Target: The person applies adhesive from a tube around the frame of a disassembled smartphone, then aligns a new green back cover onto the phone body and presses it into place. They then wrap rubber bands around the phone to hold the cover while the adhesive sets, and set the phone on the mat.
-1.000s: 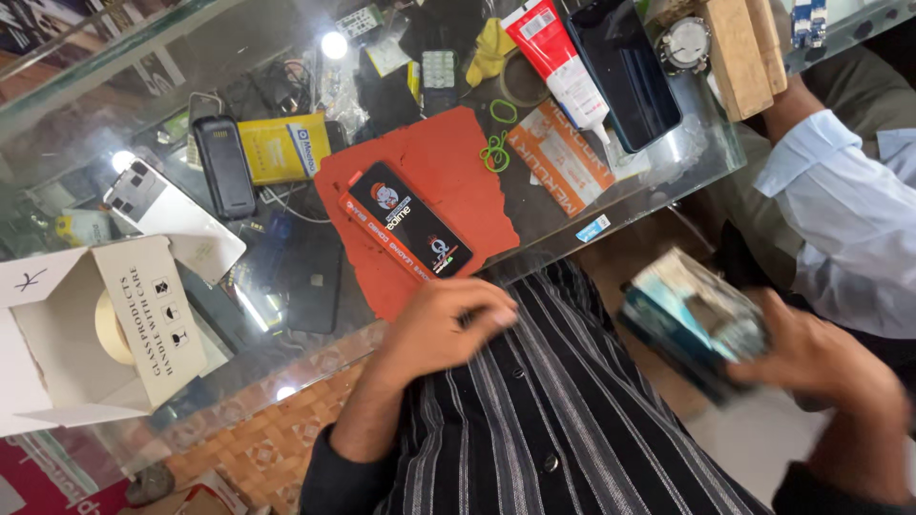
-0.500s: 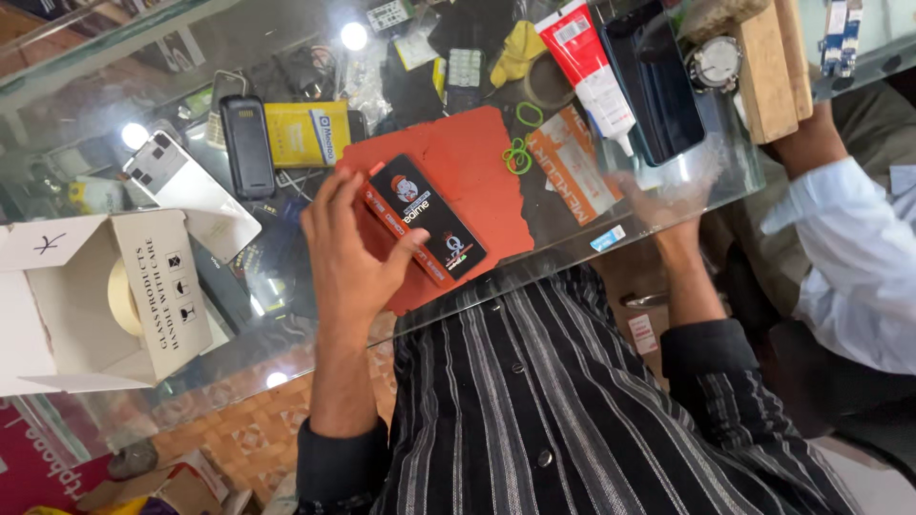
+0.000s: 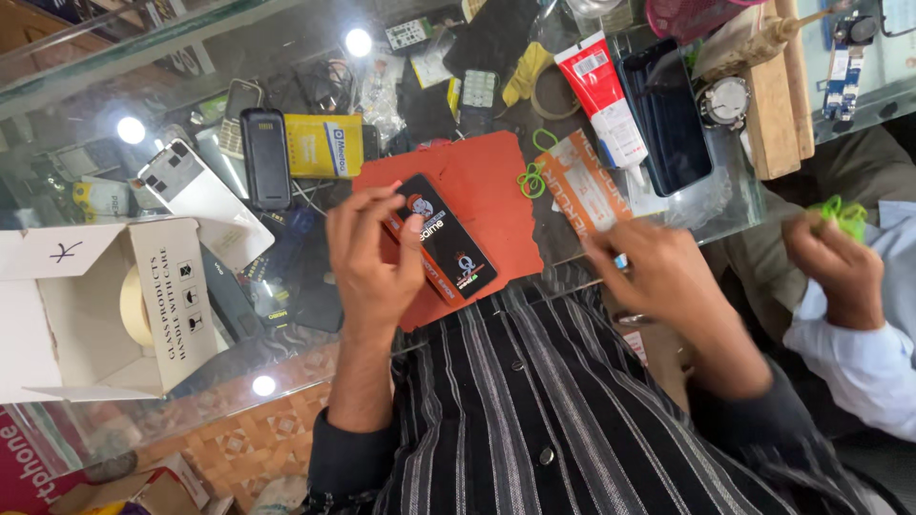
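A black phone (image 3: 447, 238) lies slanted on a red mat (image 3: 491, 191) on the glass counter (image 3: 172, 401). My left hand (image 3: 367, 253) is at the phone's left edge, with the thumb on its screen and the fingers curled over its upper corner. My right hand (image 3: 658, 272) hovers at the counter's near edge, to the right of the mat. Its fingers are apart and hold nothing. It is just below an orange packet (image 3: 587, 181) and a green band (image 3: 530, 177).
An open white carton (image 3: 162, 296) with a tape roll stands at the left. Phones, a yellow box (image 3: 322, 145), a red-and-white tube (image 3: 601, 95), a dark phone (image 3: 668, 114) and a wooden block (image 3: 778, 95) crowd the counter. Another person's hand (image 3: 825, 262) at the right holds something green.
My left hand rose from my lap to the phone and took hold of its edge. My right hand came in from the right, where it held a bundle, to the counter edge with nothing in it.
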A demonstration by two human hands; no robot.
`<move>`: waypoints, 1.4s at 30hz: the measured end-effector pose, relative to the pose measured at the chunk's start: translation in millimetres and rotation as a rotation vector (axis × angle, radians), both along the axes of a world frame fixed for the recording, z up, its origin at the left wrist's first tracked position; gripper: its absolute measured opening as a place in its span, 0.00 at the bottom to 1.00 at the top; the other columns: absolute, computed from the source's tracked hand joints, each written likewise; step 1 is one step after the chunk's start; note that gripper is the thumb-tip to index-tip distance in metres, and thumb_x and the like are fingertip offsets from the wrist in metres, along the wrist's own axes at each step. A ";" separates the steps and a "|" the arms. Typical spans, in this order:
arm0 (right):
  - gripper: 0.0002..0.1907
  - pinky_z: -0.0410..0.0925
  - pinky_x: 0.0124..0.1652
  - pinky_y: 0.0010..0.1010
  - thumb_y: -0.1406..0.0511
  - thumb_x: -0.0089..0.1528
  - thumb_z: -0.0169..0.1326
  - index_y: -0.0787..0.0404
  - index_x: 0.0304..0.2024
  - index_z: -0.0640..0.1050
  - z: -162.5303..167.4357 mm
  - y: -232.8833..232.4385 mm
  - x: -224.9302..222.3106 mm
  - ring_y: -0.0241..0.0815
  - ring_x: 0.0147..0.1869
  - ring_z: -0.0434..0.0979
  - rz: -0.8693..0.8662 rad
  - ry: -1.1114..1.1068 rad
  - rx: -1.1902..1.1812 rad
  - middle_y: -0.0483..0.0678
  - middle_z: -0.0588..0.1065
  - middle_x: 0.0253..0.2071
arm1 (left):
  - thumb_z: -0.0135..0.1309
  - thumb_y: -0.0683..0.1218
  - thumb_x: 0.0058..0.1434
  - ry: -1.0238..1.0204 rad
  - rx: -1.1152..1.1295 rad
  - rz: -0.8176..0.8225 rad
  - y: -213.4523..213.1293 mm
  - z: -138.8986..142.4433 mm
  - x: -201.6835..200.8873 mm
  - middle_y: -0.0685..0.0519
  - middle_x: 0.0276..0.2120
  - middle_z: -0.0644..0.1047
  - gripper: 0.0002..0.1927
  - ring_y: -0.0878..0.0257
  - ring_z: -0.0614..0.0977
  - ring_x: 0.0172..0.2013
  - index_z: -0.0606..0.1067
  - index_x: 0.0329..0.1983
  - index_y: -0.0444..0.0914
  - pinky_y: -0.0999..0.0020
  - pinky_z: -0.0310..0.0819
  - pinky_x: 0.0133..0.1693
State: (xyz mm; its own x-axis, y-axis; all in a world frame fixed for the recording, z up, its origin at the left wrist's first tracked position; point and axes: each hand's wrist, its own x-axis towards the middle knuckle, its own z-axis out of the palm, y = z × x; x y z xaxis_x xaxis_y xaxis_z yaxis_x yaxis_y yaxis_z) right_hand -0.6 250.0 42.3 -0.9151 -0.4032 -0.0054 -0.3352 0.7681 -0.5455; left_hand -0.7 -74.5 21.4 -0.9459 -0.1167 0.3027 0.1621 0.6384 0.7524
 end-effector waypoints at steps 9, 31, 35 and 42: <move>0.03 0.72 0.42 0.41 0.70 0.64 0.61 0.62 0.39 0.79 -30.2 -72.8 -68.3 0.53 0.44 0.78 0.038 0.230 -0.148 0.49 0.77 0.40 | 0.65 0.39 0.61 0.046 0.124 -0.170 25.3 2.7 -9.7 0.50 0.49 0.77 0.12 0.50 0.78 0.50 0.78 0.46 0.35 0.56 0.73 0.56; 0.04 0.63 0.49 0.27 0.70 0.72 0.48 0.64 0.40 0.70 -29.1 -73.2 -44.9 0.35 0.46 0.68 0.142 -0.353 -0.846 0.45 0.69 0.43 | 0.62 0.35 0.59 -0.154 0.471 -0.261 41.8 7.8 -27.9 0.52 0.32 0.81 0.06 0.65 0.84 0.32 0.77 0.37 0.34 0.71 0.79 0.37; 0.11 0.63 0.51 0.34 0.63 0.71 0.46 0.63 0.36 0.70 -22.5 -74.7 -44.5 0.39 0.48 0.68 0.178 -0.466 -0.979 0.47 0.68 0.43 | 0.62 0.34 0.60 -0.044 0.244 -0.146 40.3 0.0 -32.0 0.49 0.34 0.79 0.08 0.65 0.82 0.32 0.75 0.40 0.32 0.72 0.77 0.36; 0.18 0.66 0.44 0.43 0.60 0.70 0.43 0.62 0.29 0.71 -29.2 -60.0 -47.2 0.39 0.28 0.68 0.134 -1.008 -1.841 0.44 0.70 0.26 | 0.65 0.35 0.61 -0.230 0.369 -0.062 48.5 -16.7 -33.1 0.55 0.29 0.79 0.08 0.71 0.80 0.29 0.76 0.38 0.36 0.76 0.77 0.34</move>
State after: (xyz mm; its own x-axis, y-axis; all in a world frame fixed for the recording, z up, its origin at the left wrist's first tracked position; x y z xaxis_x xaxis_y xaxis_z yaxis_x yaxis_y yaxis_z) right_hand -47.8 190.0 13.1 -0.8228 -0.5678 0.0242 0.4978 -0.7407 -0.4512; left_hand -33.8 -26.0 4.7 -0.9925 -0.1180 0.0319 -0.0069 0.3147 0.9492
